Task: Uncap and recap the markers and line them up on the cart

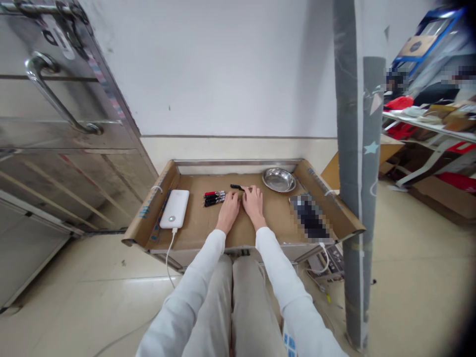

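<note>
**Right grip point(253, 202) at a black pen point(236, 187), left grip point(228, 210) beside a row of pens point(213, 199)**

Two bare hands, in white sleeves point(203, 265), rest close together over brown cardboard point(197, 225) lining a metal-edged bench point(238, 162); its sides curl up like a shallow tray. The right grip is bent downward, fingertips over one end of the slim, smooth black pen, which juts out leftward beyond the left grip; whether the fingers pinch it or only touch cannot be told. The left grip is loosely curved, its fingertips at the near ends of the pens; how far it is closed is hidden. Those pens lie side by side to its left, red farthest out, black nearer. Farther left is a white, rounded-corner power bank point(174, 209). Beyond the right grip, to the right, sits a shiny round metal bowl point(278, 179); nearer, a blurred dark phone point(310, 218).
</note>
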{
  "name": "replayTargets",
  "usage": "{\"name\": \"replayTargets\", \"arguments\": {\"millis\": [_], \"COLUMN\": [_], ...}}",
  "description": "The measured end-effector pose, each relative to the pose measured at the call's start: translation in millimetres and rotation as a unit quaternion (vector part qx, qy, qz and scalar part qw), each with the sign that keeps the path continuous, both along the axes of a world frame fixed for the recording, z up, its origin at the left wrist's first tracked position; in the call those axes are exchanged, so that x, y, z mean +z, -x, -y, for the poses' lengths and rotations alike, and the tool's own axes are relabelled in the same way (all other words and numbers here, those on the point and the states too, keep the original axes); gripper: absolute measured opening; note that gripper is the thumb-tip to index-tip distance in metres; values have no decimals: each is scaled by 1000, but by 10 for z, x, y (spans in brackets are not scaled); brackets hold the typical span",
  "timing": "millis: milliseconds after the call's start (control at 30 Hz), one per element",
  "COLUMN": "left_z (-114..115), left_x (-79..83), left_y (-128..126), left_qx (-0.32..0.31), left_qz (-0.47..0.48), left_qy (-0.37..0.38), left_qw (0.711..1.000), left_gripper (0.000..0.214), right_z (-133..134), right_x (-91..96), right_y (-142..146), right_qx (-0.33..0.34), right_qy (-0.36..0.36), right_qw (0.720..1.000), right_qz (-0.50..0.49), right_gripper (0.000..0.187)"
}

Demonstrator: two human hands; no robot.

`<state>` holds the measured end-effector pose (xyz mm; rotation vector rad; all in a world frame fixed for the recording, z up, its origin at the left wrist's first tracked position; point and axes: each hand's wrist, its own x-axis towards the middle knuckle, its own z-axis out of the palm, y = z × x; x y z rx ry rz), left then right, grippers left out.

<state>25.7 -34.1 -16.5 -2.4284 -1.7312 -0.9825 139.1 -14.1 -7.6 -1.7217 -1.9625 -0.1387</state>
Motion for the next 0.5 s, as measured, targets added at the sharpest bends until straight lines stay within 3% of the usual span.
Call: {"name": "replayTargets", "arguments": {"millis": [500], "left_z": [-75], "left_x": [-29], "left_y": [38], "left_qx": [-108], "left_qz": [20], "left_qy": [35], "left_qw": [993], "left_gripper": [20], "right_z": [318], "right_x": [-57], "right_y": [-251], "right_qx": [-67], "right_qy": [0], "right_qw": [998], "right_qz": [-9], "right_gripper": [20]}}
